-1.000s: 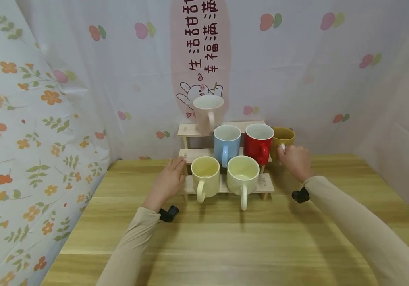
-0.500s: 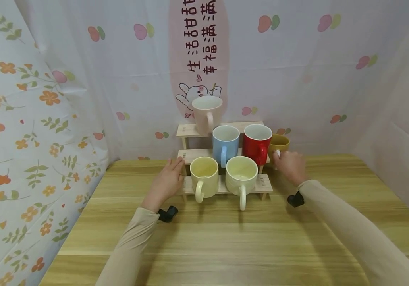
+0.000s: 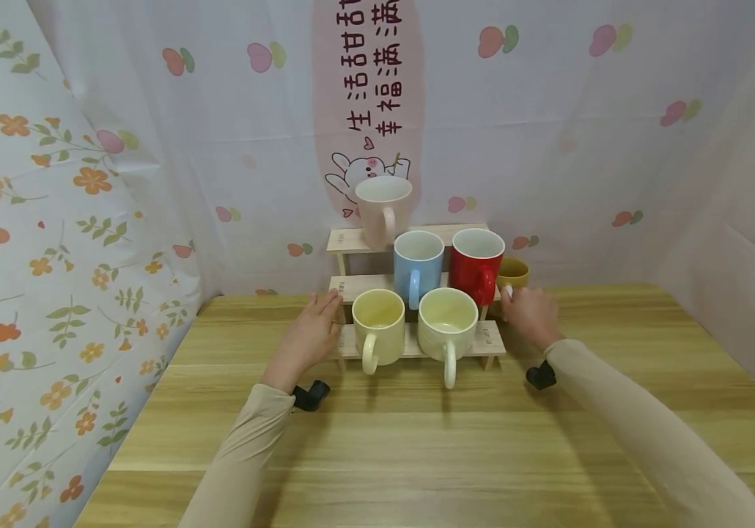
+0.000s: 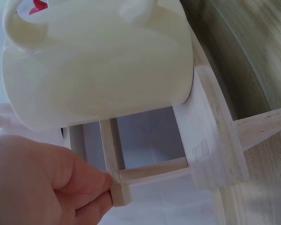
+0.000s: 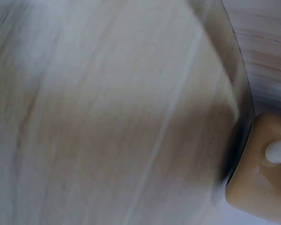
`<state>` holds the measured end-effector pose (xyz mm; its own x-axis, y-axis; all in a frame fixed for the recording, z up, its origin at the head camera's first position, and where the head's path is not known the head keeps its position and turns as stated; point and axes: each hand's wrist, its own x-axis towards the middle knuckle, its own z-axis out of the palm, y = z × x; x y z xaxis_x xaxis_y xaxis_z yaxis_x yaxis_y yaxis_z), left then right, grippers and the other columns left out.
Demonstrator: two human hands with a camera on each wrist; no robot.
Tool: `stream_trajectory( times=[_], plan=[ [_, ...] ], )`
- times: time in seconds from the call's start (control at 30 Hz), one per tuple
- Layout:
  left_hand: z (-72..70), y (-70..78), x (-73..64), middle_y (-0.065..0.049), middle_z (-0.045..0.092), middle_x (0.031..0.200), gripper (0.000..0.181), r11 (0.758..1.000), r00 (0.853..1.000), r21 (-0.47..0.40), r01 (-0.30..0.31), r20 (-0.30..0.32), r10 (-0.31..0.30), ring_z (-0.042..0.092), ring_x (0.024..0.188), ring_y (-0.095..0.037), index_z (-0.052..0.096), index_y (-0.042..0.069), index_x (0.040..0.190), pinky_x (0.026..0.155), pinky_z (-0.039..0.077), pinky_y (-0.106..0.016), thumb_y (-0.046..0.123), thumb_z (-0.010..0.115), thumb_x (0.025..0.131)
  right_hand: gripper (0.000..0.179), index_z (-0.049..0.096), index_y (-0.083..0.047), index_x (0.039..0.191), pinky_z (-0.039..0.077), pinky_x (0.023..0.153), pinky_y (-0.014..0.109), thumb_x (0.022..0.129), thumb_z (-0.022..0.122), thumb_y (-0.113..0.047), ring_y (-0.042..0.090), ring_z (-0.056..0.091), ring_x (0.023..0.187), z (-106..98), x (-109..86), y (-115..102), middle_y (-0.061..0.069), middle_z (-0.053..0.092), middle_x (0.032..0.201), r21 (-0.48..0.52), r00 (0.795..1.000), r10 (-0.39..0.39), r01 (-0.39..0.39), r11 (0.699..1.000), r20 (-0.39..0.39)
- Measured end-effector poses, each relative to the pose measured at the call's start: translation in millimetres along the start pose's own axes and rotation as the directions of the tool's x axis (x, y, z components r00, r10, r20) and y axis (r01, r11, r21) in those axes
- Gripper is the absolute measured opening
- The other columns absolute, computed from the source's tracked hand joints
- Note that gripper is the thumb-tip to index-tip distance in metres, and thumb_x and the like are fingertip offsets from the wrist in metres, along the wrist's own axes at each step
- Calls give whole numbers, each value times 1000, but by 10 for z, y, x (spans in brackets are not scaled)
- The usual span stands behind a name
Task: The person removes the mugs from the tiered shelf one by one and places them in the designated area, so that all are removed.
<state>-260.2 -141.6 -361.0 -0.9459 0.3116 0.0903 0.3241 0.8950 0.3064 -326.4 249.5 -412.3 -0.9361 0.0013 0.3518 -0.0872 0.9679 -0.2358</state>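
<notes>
My right hand [image 3: 531, 315] grips the pale handle of a mustard-yellow mug [image 3: 514, 272] beside the rack's right end. The red mug partly hides it in the head view. At the edge of the right wrist view, the mug's side [image 5: 255, 190] and part of its handle [image 5: 280, 152] show. My left hand [image 3: 308, 334] is at the left end of the three-tier wooden rack [image 3: 351, 287]. In the left wrist view its fingertips pinch a wooden end piece [image 4: 121, 194]. A cream-yellow mug [image 4: 103, 75] looms above that hand there.
A pink mug [image 3: 380, 220] stands on the top tier. On the middle tier are a blue mug [image 3: 418, 258] and a red mug [image 3: 470, 271]. The bottom tier bears the cream-yellow mug and a pale green mug [image 3: 445, 334]. A patterned cloth [image 3: 549, 169] hangs behind the wooden table [image 3: 417, 455].
My right hand has moved left and slightly down with the mustard mug, closer to the rack's right end. The left hand stays where it was.
</notes>
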Motion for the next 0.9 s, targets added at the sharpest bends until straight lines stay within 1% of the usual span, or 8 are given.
stream_trajectory(
  times=[0.33,0.4,0.53,0.63,0.77,0.9],
  plan=[
    [3,-7,1,-11,27,157,52,1000,1000,-6,5,1,-5,20,143,-41,34,3,148,115,26,-51,14,40,97,53,49,-9,50,33,37,34,97,43,-31,28,51,47,51,12,-10,8,52,50,-6,999,7,-6,1000,34],
    [6,-9,4,-11,27,157,52,1000,1000,-7,5,2,-5,20,143,-42,34,3,148,115,26,-52,14,40,97,49,50,-9,52,34,38,34,96,44,-28,28,51,48,45,22,-21,9,51,51,1,998,14,-14,1000,58],
    [2,6,9,-12,26,157,52,1000,1000,-14,7,1,-7,19,143,-42,34,3,147,115,26,-52,13,41,97,36,52,-7,57,36,39,35,90,50,-20,28,53,53,8,35,-37,11,53,56,-8,992,38,-38,999,116],
    [5,12,10,-11,26,157,52,1000,1000,-22,14,1,-14,19,143,-42,34,2,147,115,25,-52,13,40,97,29,54,-6,60,38,39,36,87,51,-16,30,55,55,4,42,-51,13,55,59,-22,990,45,-43,999,134],
    [8,5,10,-12,27,156,52,999,1000,-31,20,-5,-20,19,143,-42,35,2,147,116,24,-51,12,39,96,30,51,-7,60,39,39,36,89,49,-17,30,54,54,39,47,-61,12,53,58,-21,990,44,-42,999,131],
    [12,-3,16,-11,27,157,52,999,1000,-29,17,2,-17,19,143,-41,35,4,148,116,23,-51,13,39,97,38,45,-10,55,36,38,34,92,47,-21,26,48,52,87,37,-37,8,46,55,-24,992,54,-51,998,116]
  ],
)
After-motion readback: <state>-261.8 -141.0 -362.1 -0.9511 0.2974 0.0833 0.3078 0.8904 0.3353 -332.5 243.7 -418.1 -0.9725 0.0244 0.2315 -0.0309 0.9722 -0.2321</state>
